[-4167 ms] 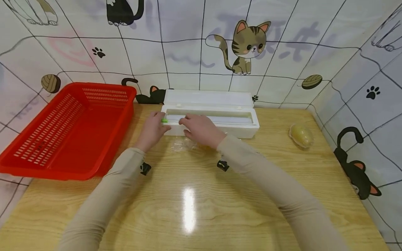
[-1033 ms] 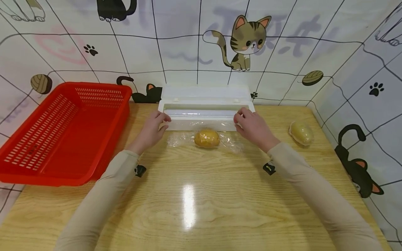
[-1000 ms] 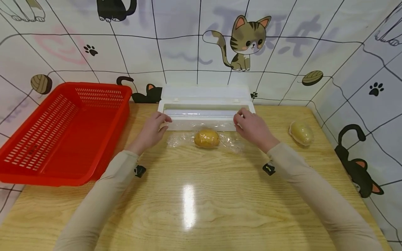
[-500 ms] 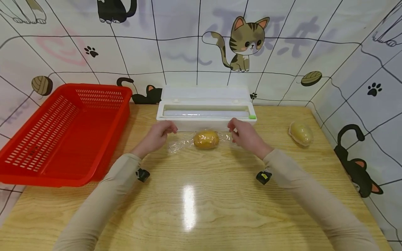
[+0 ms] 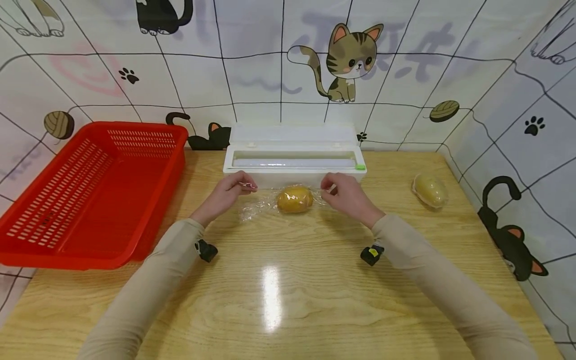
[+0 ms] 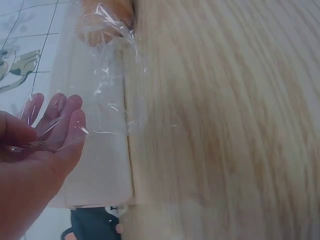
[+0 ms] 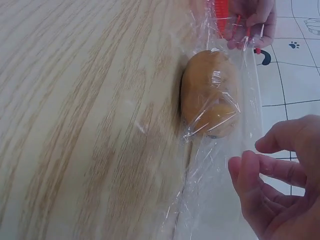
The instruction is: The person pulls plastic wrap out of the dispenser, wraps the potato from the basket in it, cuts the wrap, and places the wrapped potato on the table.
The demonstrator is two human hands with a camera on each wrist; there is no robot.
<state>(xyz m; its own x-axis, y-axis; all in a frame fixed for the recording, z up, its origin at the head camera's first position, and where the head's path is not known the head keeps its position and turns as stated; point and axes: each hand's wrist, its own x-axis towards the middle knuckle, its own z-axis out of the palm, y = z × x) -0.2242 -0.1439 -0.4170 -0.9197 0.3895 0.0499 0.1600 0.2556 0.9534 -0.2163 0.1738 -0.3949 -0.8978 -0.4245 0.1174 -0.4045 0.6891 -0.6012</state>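
A yellow-brown potato (image 5: 295,199) lies on the table under clear plastic wrap (image 5: 259,205), just before the long white wrap box (image 5: 288,177). My left hand (image 5: 231,191) is to its left, pinching the film's edge; in the left wrist view the wrap (image 6: 102,85) drapes over the fingers (image 6: 75,127). To the potato's right, my right hand (image 5: 344,195) has thumb and fingertips drawn together at the film's other side. The right wrist view shows the film stretched over the potato (image 7: 210,95), with the right hand (image 7: 280,175) beside it.
The box's lid (image 5: 292,134) stands raised, showing the film roll (image 5: 292,163); a green cutter slider (image 5: 360,167) sits at its right end. Another wrapped potato (image 5: 430,190) lies at right. A red plastic basket (image 5: 108,200) stands at left. Patterned walls (image 5: 252,75) border the table.
The green slider has gone from the box's left end to its right. Both hands have come down from the box toward the potato, the right one also moving left, bringing the film's edge.
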